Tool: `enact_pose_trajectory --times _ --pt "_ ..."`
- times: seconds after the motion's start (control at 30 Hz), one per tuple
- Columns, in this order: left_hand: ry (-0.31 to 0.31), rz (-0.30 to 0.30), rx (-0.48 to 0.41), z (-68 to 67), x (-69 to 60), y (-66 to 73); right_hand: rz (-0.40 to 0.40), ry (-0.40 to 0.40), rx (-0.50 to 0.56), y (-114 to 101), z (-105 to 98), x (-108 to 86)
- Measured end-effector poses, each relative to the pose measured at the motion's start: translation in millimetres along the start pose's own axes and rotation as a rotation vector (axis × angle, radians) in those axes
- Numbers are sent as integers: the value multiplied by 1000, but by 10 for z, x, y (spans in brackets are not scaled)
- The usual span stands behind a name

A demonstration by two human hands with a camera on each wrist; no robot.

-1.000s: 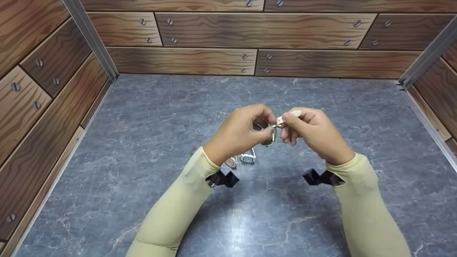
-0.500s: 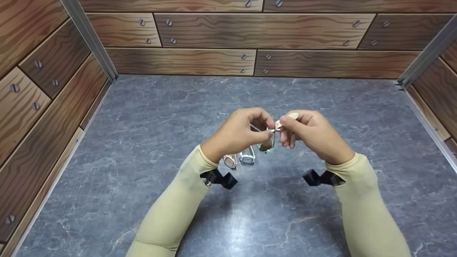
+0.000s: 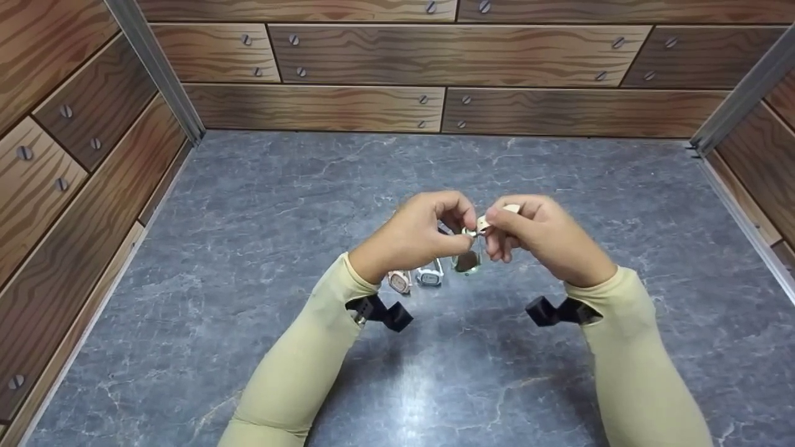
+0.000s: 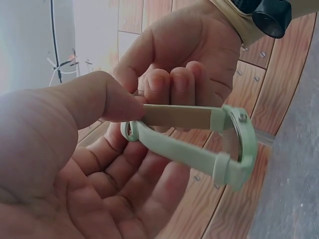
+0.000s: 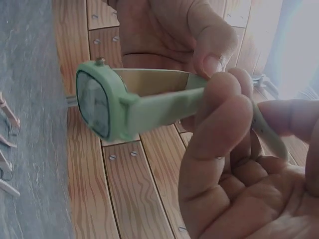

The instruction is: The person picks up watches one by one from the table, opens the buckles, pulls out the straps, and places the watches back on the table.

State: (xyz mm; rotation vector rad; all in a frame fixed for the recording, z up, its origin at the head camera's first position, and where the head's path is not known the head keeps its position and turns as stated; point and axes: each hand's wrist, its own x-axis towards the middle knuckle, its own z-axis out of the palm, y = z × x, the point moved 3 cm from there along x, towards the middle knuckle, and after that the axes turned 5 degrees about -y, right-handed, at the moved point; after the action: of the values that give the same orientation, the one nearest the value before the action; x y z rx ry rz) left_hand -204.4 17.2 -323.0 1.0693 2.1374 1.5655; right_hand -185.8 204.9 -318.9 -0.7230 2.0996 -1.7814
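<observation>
A mint-green wristwatch [image 3: 467, 262] hangs face down-low between the two hands, its strap bent into a loop. My left hand [image 3: 422, 226] pinches the strap near the buckle [image 4: 130, 130] between thumb and fingers. The strap's pale pointed tip [image 5: 271, 137] is pinched by my right hand [image 3: 540, 233]. In the right wrist view the square watch case [image 5: 94, 102] stands out to the left, clear of the fingers. Fingers partly hide where strap and buckle meet, so I cannot tell whether the strap is fastened.
On the grey marbled table [image 3: 279, 205], a white watch [image 3: 429, 275] and a pinkish watch [image 3: 399, 282] lie side by side near the left wrist. Wood-patterned walls [image 3: 323, 105] enclose the table at the back and sides.
Both hands have come slightly lower and nearer, still holding the strap. The watch case has dropped below the left fingers and shows more.
</observation>
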Motion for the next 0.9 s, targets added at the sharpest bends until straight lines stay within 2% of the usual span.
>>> enact_pose_trajectory --times 0.2,0.4,0.5,0.9 --pt "11 -3 19 32 5 4 -17 -21 -124 -9 16 -15" --pt "82 1 34 18 4 6 -13 46 -134 -2 20 -7" --pt "99 3 44 -2 -1 13 -21 62 -142 3 20 1" --pt "13 -3 -12 4 8 -1 -75 15 -169 -3 25 -19"
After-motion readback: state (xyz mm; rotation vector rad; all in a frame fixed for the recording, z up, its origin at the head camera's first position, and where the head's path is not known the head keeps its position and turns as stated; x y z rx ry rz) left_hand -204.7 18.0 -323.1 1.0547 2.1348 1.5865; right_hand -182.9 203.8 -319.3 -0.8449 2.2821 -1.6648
